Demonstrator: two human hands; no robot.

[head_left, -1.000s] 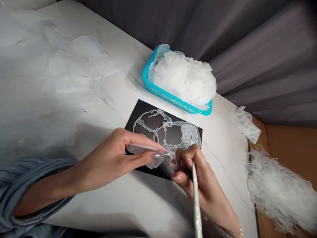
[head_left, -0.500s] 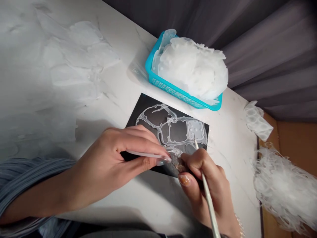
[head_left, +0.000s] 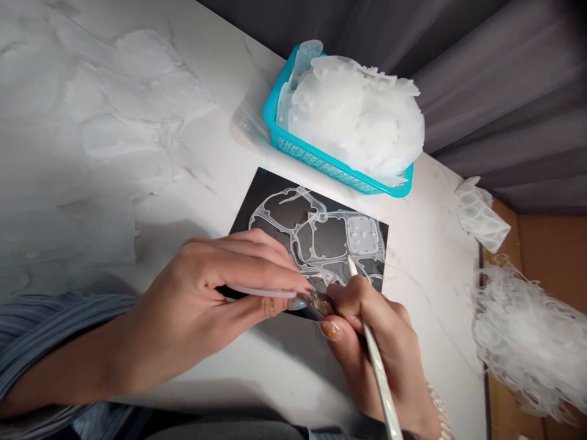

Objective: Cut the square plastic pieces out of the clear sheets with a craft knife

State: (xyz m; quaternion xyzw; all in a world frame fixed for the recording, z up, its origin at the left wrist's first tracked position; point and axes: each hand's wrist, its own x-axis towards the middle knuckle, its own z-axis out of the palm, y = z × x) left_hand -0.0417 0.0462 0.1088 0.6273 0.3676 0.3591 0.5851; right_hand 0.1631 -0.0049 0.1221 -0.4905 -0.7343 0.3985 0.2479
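Observation:
My left hand [head_left: 229, 275] pinches a thin, translucent white stack of sheet pieces [head_left: 263, 293] edge-on between thumb and fingers. Wrapped round a slim white pen-like tool [head_left: 380, 379] is my right hand [head_left: 385, 342]; the tool tip points at a clear sheet [head_left: 330, 263]. Between the two hands' fingertips is a small dark, shiny thing [head_left: 322, 300] that I cannot make out. Openings with notched edges show in the clear sheet, which lies on a black mat [head_left: 250, 195]. One rounded-square piece [head_left: 364, 235] sits at the sheet's right end.
Behind the mat stands a blue basket [head_left: 316, 156] heaped with translucent pieces. Clear sheets [head_left: 128, 104] cover the table's left side. A crumpled perforated sheet [head_left: 481, 214] and a tangle of clear scraps [head_left: 527, 336] lie at right, by a cardboard box [head_left: 553, 250].
My right hand has moved slightly left, shifting the tool tip from over the rounded-square piece to its lower left. My left hand keeps its pinch. The whole view has shifted slightly.

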